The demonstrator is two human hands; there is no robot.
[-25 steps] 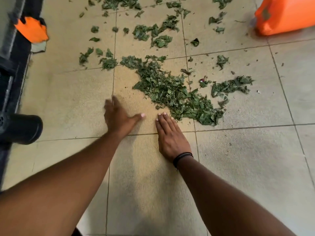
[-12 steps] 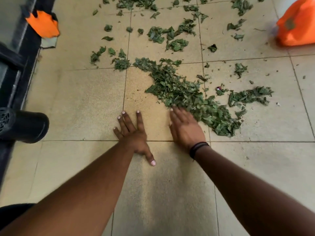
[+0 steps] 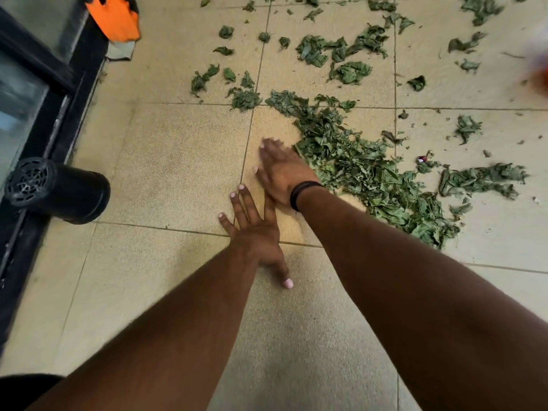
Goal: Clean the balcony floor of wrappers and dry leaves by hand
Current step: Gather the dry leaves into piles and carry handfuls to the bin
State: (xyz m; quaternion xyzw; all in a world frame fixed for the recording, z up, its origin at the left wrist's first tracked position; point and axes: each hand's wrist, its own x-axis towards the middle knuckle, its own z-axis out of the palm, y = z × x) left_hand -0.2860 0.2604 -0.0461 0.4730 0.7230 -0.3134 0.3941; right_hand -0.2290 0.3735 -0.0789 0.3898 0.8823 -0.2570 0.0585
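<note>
Right now your left hand (image 3: 255,232) lies flat, fingers spread, on the tiled floor (image 3: 178,161), holding nothing. Your right hand (image 3: 281,170), blurred but flat and empty, touches the near edge of the leaf pile (image 3: 364,170). No writing is legible.

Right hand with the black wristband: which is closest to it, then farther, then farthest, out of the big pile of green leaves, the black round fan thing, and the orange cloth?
From the right hand:
1. Big pile of green leaves, touching its right side.
2. Black cylindrical fan, far left by the dark frame.
3. Orange cloth, top left corner.
</note>
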